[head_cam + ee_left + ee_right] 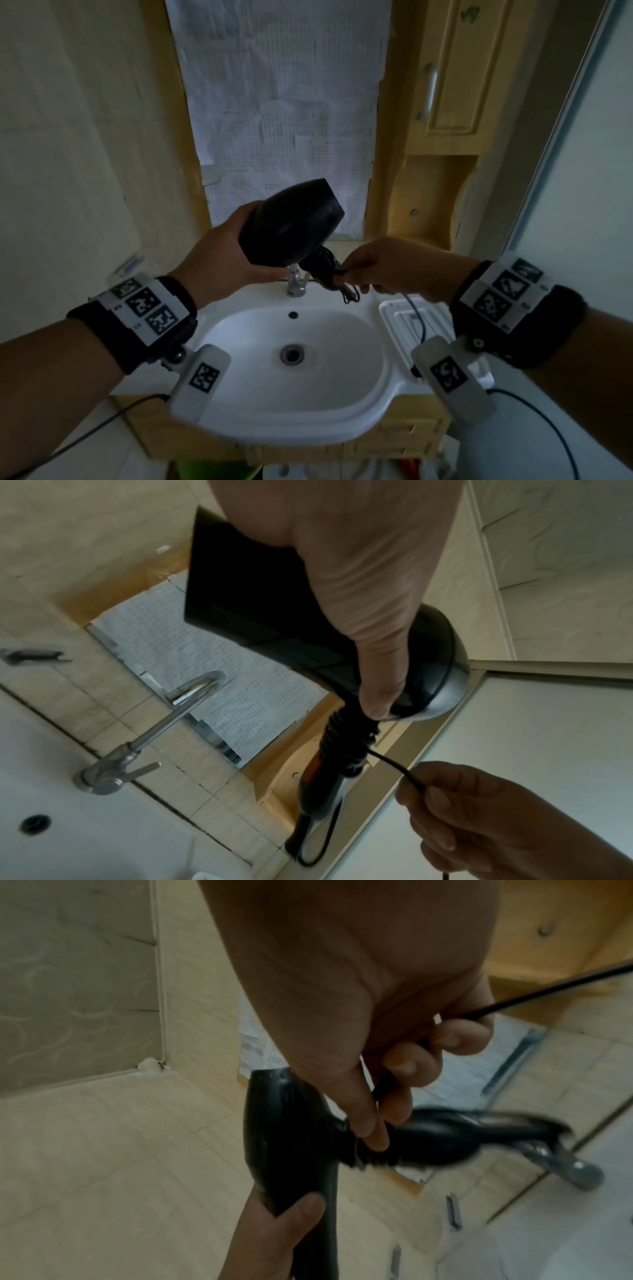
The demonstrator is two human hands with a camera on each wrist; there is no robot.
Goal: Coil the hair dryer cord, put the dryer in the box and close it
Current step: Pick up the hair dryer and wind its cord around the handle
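Observation:
My left hand (233, 253) grips the barrel of the black hair dryer (291, 222) and holds it up over the sink, thumb (377, 669) lying along the body. Several turns of the black cord (346, 739) are wound round the handle. Just right of the handle, my right hand (352, 274) pinches the cord, its fingertips (377, 1123) close to the wound turns. The rest of the cord (416, 318) hangs from that hand towards the counter. I cannot tell which thing here is the box.
Below the dryer are a white basin (239, 342) and a chrome tap (295, 282). A white ridged, tray-like thing (394, 311) lies right of the basin. A wooden cabinet (445, 85) hangs at the upper right, with a paper-covered panel (281, 102) behind.

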